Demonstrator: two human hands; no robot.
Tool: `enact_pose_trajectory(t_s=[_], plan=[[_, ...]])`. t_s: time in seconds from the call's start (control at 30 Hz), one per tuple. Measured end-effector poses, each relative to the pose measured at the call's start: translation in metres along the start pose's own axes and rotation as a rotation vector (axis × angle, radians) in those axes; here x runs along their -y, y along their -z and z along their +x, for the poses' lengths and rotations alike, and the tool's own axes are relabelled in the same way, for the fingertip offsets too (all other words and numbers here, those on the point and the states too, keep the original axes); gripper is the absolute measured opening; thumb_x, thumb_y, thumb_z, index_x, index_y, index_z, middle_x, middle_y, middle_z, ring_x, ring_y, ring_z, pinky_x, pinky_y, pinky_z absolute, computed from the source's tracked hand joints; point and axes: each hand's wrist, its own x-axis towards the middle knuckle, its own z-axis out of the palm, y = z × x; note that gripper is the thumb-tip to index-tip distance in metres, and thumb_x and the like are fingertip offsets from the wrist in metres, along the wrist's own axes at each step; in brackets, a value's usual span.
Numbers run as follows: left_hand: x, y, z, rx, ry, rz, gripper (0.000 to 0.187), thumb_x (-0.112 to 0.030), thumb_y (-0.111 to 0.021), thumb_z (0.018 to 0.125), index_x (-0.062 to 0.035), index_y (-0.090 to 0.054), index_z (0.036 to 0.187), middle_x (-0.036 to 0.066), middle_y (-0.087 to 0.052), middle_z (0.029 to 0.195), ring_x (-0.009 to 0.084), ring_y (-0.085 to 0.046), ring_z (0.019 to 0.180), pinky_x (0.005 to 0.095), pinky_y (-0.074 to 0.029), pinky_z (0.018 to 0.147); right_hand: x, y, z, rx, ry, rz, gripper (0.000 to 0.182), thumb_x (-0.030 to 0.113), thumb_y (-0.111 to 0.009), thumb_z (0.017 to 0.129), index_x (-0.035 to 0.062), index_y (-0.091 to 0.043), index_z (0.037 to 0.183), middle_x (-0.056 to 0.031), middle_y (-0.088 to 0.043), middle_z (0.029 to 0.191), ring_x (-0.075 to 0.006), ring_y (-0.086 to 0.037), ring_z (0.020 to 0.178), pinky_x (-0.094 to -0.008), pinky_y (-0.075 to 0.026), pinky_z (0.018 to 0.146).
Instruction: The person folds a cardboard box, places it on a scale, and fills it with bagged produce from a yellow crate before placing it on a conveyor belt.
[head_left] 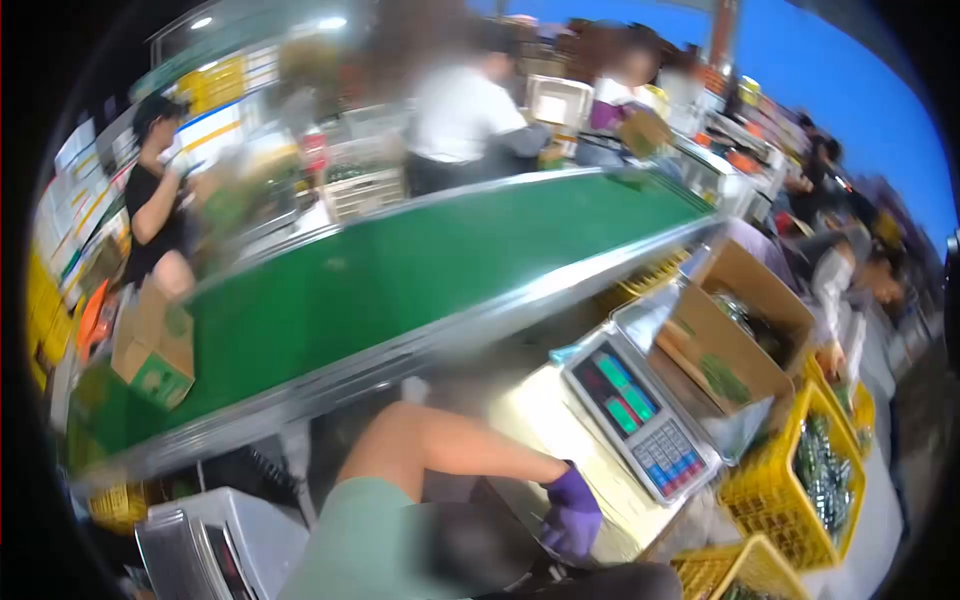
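Observation:
My left hand [572, 515], in a purple glove, hangs at the lower centre beside the pale worktop [530, 415]. Its fingers point down and are blurred, so whether they hold anything cannot be made out. Just right of it stands a weighing scale [635, 415] with a lit green display and a keypad. An open cardboard box [735, 325] with dark green, wrapped-looking contents sits beyond the scale. A yellow crate [795, 480] at the right holds shiny green packs. My right hand does not show.
A green conveyor belt [430, 260] with a metal edge crosses ahead, bearing a carton [155, 345] at its left end. Several people stand or bend beyond it and at the right. Another scale [220, 545] is at the lower left, another yellow crate [700, 575] at the bottom right.

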Motion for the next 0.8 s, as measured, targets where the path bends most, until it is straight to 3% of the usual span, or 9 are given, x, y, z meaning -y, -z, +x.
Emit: enact_pose_trajectory(t_s=[0.07,0.17,0.33,0.53,0.6,0.63,0.7,0.77,0.8], plan=[[-0.007,0.0,-0.008,-0.001,0.068,-0.089,0.037,-0.03,-0.058,0.088,-0.0048,-0.06,0.116,0.014,-0.066,0.097,0.0238,-0.069,0.07,0.0336,-0.055,0.055,-0.033,-0.023,0.001,0.033,-0.08,-0.032,0.036,0.029,-0.056,0.09,0.0047,-0.056,0.117,-0.021,-0.058,0.122,-0.0359,-0.058,0.11,-0.0469,-0.048,0.093],[-0.018,-0.003,-0.02,-0.039,0.084,-0.028,0.045,-0.036,-0.053,0.093,-0.0063,-0.055,0.128,0.009,-0.066,0.101,0.0187,-0.068,0.076,0.0298,-0.053,0.064,-0.068,-0.05,-0.006,0.096,-0.184,-0.078,0.032,0.027,-0.055,0.09,0.005,-0.059,0.112,-0.0214,-0.06,0.119,-0.0359,-0.06,0.108,-0.0464,-0.049,0.091],[-0.025,-0.002,-0.025,-0.009,0.047,0.084,0.051,-0.039,-0.053,0.093,-0.0044,-0.053,0.13,0.009,-0.066,0.102,0.0166,-0.066,0.079,0.0292,-0.051,0.066,-0.115,-0.081,-0.023,0.194,-0.275,-0.136,0.025,0.023,-0.053,0.09,0.0054,-0.064,0.105,-0.022,-0.063,0.113,-0.0359,-0.063,0.103,-0.0457,-0.052,0.087],[-0.035,-0.003,-0.032,-0.022,0.123,0.051,0.053,-0.04,-0.054,0.093,-0.0039,-0.053,0.131,0.012,-0.067,0.103,0.017,-0.067,0.081,0.0301,-0.052,0.067,-0.109,-0.047,-0.028,0.175,-0.066,-0.277,0.027,0.024,-0.051,0.089,0.0054,-0.069,0.096,-0.0191,-0.068,0.102,-0.0384,-0.066,0.094,-0.0461,-0.053,0.081],[-0.024,-0.004,-0.026,-0.043,0.088,0.028,0.048,-0.036,-0.053,0.092,-0.0037,-0.055,0.128,0.011,-0.066,0.1,0.0183,-0.067,0.079,0.0312,-0.053,0.066,-0.099,-0.011,-0.038,0.069,-0.002,-0.236,0.025,0.02,-0.056,0.087,0.0029,-0.068,0.101,-0.0194,-0.068,0.102,-0.0381,-0.066,0.09,-0.0445,-0.052,0.078],[-0.02,-0.004,-0.025,-0.064,0.06,0.02,0.044,-0.033,-0.052,0.092,-0.0036,-0.057,0.125,0.011,-0.065,0.096,0.0195,-0.066,0.077,0.0322,-0.055,0.065,-0.109,-0.01,-0.041,-0.125,-0.114,-0.034,0.026,0.017,-0.058,0.086,0.0013,-0.067,0.105,-0.0198,-0.067,0.103,-0.0375,-0.066,0.089,-0.043,-0.052,0.077],[-0.021,-0.006,-0.027,-0.074,0.055,0.012,0.043,-0.033,-0.052,0.092,-0.0034,-0.058,0.123,0.011,-0.065,0.096,0.0196,-0.066,0.076,0.032,-0.054,0.064,-0.18,-0.044,-0.022,-0.518,0.119,0.138,0.025,0.011,-0.056,0.089,0.0002,-0.065,0.109,-0.0134,-0.069,0.095,-0.0274,-0.066,0.083,-0.0355,-0.05,0.074],[-0.019,-0.007,-0.028,-0.093,0.025,0.063,0.042,-0.034,-0.052,0.092,-0.0034,-0.059,0.121,0.012,-0.065,0.096,0.0186,-0.065,0.075,0.0311,-0.052,0.062,-0.139,0.012,-0.049,-0.427,-0.142,0.615,0.025,0.007,-0.053,0.093,0.001,-0.065,0.114,-0.0047,-0.066,0.09,-0.014,-0.06,0.081,-0.0259,-0.048,0.072],[-0.019,-0.007,-0.027,-0.083,0.021,0.066,0.042,-0.034,-0.052,0.092,-0.0034,-0.059,0.121,0.012,-0.065,0.096,0.0186,-0.065,0.075,0.0311,-0.052,0.062,-0.146,0.01,-0.046,-0.439,-0.101,1.047,0.029,0.007,-0.049,0.096,0.0017,-0.061,0.121,-0.0005,-0.062,0.095,-0.0079,-0.055,0.081,-0.0208,-0.046,0.073]])
